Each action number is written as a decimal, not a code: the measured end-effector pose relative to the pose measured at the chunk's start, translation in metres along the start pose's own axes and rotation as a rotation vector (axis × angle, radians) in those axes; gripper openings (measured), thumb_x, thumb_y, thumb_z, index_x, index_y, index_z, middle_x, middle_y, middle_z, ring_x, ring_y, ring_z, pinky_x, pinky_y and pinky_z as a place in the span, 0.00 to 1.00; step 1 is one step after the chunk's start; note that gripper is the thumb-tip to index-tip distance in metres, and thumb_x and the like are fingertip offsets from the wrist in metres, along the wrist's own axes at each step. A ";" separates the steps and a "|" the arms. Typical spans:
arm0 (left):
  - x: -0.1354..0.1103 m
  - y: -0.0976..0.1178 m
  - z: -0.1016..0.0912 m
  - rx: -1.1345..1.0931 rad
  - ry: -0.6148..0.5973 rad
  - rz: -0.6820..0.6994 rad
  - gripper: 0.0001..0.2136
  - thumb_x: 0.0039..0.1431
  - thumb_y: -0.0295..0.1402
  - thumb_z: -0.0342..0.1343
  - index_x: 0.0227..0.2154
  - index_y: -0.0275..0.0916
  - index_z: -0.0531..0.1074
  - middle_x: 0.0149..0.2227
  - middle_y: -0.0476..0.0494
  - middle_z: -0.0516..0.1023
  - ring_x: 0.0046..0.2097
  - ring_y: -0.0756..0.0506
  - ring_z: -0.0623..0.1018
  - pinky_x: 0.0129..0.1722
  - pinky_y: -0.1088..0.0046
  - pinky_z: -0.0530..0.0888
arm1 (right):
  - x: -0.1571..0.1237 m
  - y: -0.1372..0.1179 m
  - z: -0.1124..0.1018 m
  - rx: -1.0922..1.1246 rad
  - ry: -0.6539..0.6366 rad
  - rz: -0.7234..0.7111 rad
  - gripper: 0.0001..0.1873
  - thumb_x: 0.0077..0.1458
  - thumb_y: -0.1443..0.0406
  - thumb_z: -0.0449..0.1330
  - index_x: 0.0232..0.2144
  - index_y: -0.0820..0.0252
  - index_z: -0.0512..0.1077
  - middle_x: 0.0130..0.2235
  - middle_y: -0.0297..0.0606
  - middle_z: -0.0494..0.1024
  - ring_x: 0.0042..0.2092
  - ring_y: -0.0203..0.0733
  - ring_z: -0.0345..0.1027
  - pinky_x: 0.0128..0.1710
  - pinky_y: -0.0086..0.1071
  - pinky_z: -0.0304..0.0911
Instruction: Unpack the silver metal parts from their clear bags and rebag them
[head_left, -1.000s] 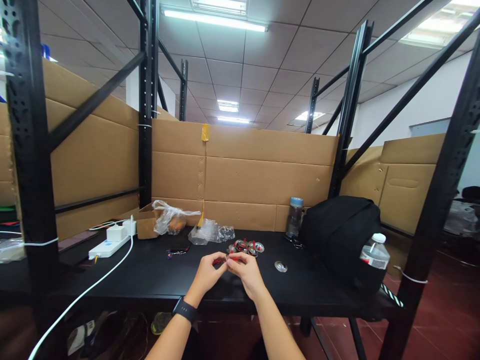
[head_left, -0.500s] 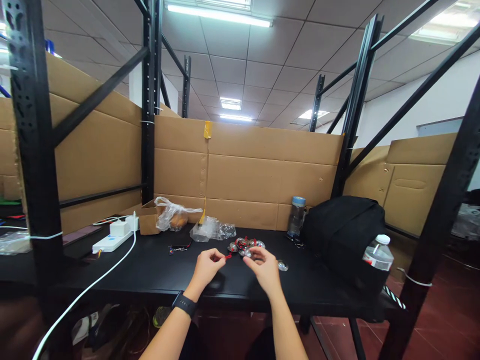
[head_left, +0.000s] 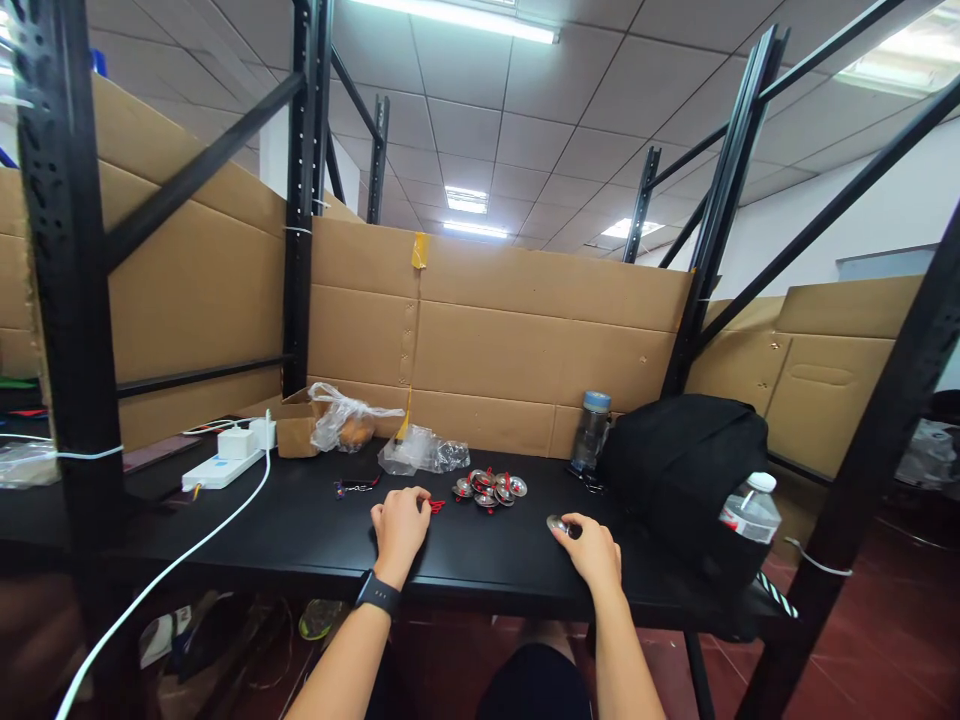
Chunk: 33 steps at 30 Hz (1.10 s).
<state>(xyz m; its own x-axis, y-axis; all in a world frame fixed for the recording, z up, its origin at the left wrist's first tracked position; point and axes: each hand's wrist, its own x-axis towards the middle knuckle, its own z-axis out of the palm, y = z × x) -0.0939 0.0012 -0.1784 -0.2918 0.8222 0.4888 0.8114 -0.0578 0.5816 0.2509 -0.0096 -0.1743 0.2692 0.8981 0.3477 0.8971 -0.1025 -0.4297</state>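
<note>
My left hand (head_left: 400,528), with a dark watch on its wrist, is closed at the table's middle. Loops of red cord (head_left: 436,507) stick out by its fingertips, which pinch them. Farther right, my right hand (head_left: 592,552) has its thumb and fingers closed on a small round silvery metal disc (head_left: 556,523) at the tabletop; part of the disc is hidden by the fingers. Between the hands and a little farther back lies a pile of similar domed metal discs (head_left: 486,497) with red cord among them.
Behind stand a crumpled clear plastic bag (head_left: 420,452), a tied bag with something orange-brown (head_left: 341,430) and a blue-capped bottle (head_left: 592,435). A black backpack (head_left: 682,480) is at right, a white power strip (head_left: 222,470) at left. Keys (head_left: 358,487) lie near my left hand.
My right hand has moved right, away from the pile, and taken hold of the disc lying apart there. My left hand has shifted slightly left, with red cord still at its fingertips.
</note>
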 end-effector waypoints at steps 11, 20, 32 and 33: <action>-0.001 0.001 -0.002 0.023 -0.032 0.000 0.09 0.58 0.32 0.54 0.37 0.45 0.79 0.46 0.42 0.80 0.51 0.38 0.72 0.48 0.61 0.61 | 0.004 -0.110 0.031 0.003 -0.048 -0.512 0.19 0.59 0.64 0.60 0.53 0.46 0.71 0.55 0.39 0.74 0.55 0.47 0.65 0.50 0.38 0.51; -0.001 0.005 -0.002 -0.089 -0.100 0.195 0.10 0.63 0.34 0.50 0.38 0.45 0.78 0.46 0.42 0.78 0.50 0.41 0.73 0.49 0.62 0.64 | 0.027 -0.137 0.037 0.044 -0.049 -0.499 0.09 0.63 0.65 0.56 0.37 0.55 0.77 0.42 0.38 0.78 0.46 0.41 0.70 0.45 0.31 0.55; -0.004 0.007 -0.003 -0.095 -0.169 0.344 0.09 0.60 0.30 0.52 0.35 0.45 0.78 0.42 0.44 0.78 0.50 0.41 0.72 0.49 0.63 0.63 | 0.032 -0.138 0.053 0.022 -0.056 -0.473 0.07 0.60 0.67 0.58 0.33 0.57 0.75 0.40 0.39 0.78 0.44 0.42 0.71 0.42 0.31 0.59; -0.004 0.007 -0.003 -0.100 -0.179 0.355 0.09 0.61 0.31 0.52 0.36 0.45 0.78 0.42 0.45 0.79 0.49 0.41 0.72 0.48 0.63 0.64 | 0.032 -0.138 0.052 0.060 -0.036 -0.468 0.07 0.60 0.67 0.57 0.33 0.57 0.75 0.40 0.39 0.78 0.44 0.42 0.71 0.43 0.31 0.59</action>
<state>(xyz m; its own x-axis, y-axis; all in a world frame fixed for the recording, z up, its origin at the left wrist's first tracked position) -0.0886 -0.0039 -0.1747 0.0974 0.8262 0.5549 0.7897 -0.4035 0.4621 0.1172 0.0551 -0.1468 -0.1724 0.8564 0.4867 0.8969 0.3407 -0.2818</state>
